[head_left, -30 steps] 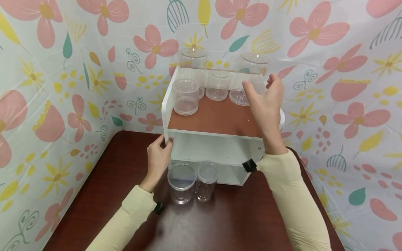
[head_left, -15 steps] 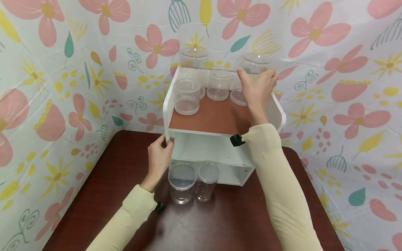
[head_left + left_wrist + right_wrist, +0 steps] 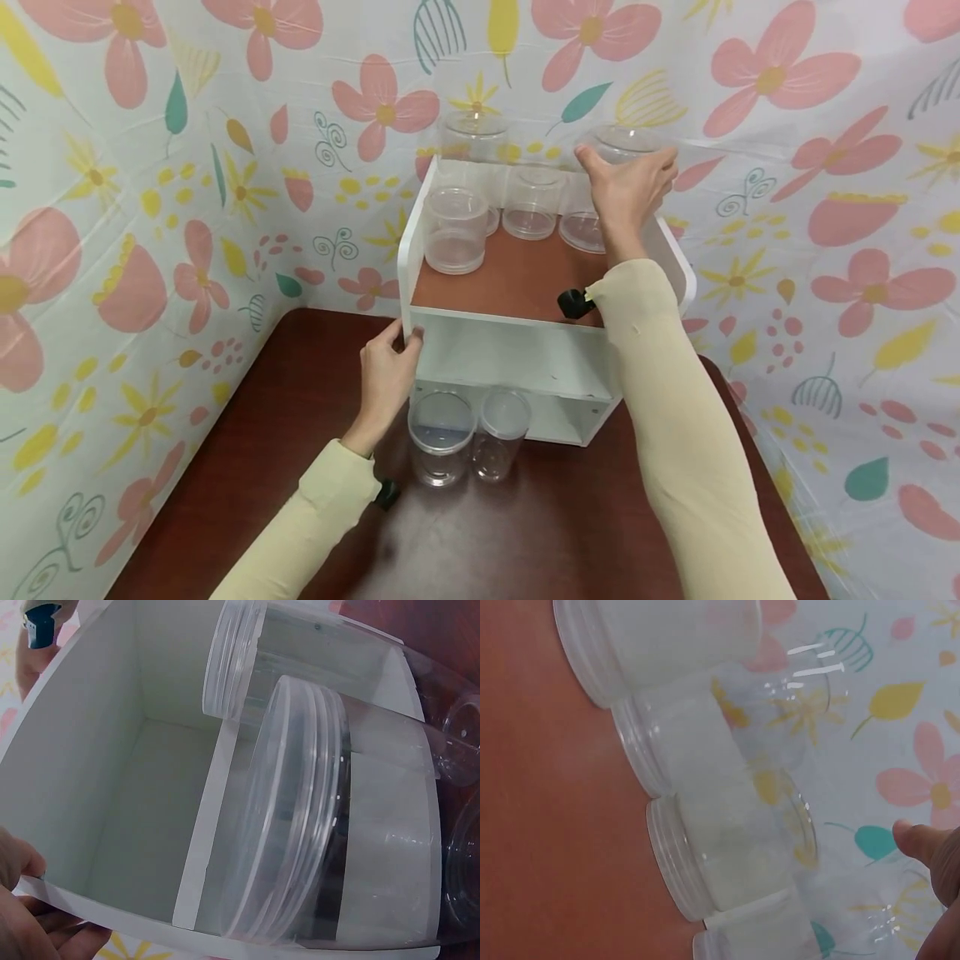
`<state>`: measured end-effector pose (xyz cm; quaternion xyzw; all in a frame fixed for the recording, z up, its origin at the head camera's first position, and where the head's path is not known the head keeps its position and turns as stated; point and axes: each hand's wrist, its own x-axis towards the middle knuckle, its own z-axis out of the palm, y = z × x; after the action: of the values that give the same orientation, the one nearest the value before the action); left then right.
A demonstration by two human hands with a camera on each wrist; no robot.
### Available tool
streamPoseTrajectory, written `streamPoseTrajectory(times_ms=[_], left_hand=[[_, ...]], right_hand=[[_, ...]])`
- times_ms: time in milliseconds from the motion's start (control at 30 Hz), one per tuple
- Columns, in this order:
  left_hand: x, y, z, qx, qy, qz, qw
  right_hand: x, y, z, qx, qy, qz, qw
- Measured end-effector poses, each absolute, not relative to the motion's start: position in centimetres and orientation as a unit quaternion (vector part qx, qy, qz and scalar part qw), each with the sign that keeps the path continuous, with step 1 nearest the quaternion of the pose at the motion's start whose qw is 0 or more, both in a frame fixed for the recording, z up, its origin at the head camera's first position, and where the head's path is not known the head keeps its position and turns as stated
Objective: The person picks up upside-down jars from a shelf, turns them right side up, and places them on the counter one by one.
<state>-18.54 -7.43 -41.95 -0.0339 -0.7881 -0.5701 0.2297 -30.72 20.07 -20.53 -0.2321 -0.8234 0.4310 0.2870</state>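
Grabbing step, looks like: the big clear jar [image 3: 609, 196] at the shelf's [image 3: 517, 279] back right corner is being gripped by the right hand [image 3: 626, 196], while the shelf's left edge is being pinched steady by the left hand [image 3: 390, 375]. A clean lift past neighbouring jars [image 3: 531, 204] is probably being called for.

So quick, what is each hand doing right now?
Left hand: grips the white shelf unit's left edge.
Right hand: holds the large clear jar.
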Motion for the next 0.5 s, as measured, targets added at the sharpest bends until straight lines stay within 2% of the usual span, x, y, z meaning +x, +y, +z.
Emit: streamPoseTrajectory(times_ms=[500], left_hand=[[-18.6,-7.4,-42.0,-0.036,-0.789,-0.564,0.24]], right_hand=[[-31.9,20.6,-21.7,-0.211,-0.806,0.472,0.289]])
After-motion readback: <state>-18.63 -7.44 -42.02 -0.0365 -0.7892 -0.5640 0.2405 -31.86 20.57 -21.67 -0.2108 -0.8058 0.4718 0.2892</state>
